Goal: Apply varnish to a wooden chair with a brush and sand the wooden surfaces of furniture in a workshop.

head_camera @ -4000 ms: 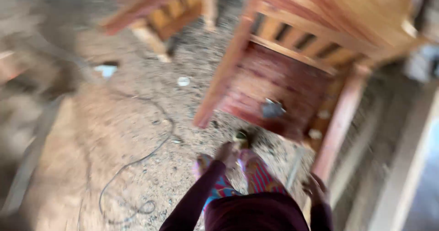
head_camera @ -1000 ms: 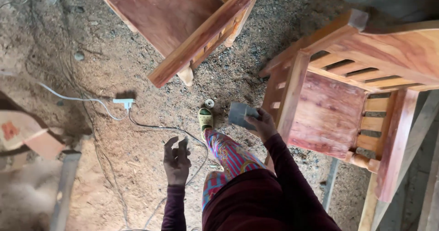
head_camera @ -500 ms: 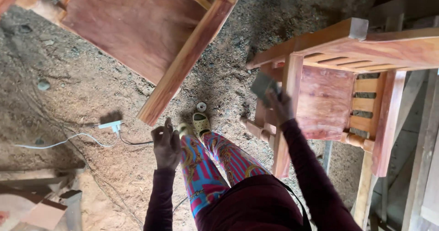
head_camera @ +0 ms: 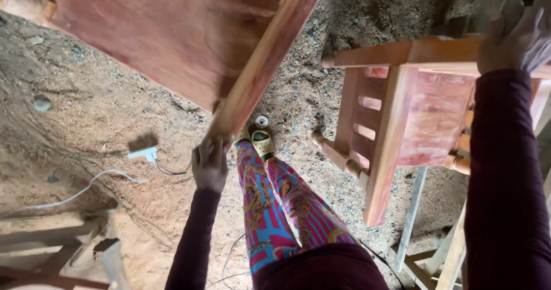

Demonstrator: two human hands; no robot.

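Left hand [head_camera: 210,162] grips the leg end of the tipped reddish wooden chair [head_camera: 172,37], apparently steadying it, while right hand [head_camera: 516,40] presses a grey sanding block [head_camera: 498,3] onto the second chair's [head_camera: 402,123] top rail.

Two wooden chairs [head_camera: 189,43] [head_camera: 402,118], two hands [head_camera: 210,164] [head_camera: 516,40], one power strip [head_camera: 143,153].

Floor's just packed dirt and sawdust [head_camera: 103,112], pretty gritty all over. A white power strip [head_camera: 143,153] sits on it with a pale cable [head_camera: 86,187] snaking off to the left. A couple of small stones [head_camera: 42,103] lie near the left side. There's a little round white cap [head_camera: 262,121] just past the yellow shoes [head_camera: 258,141] planted on the ground. Wooden scraps [head_camera: 51,250] lie bottom left.
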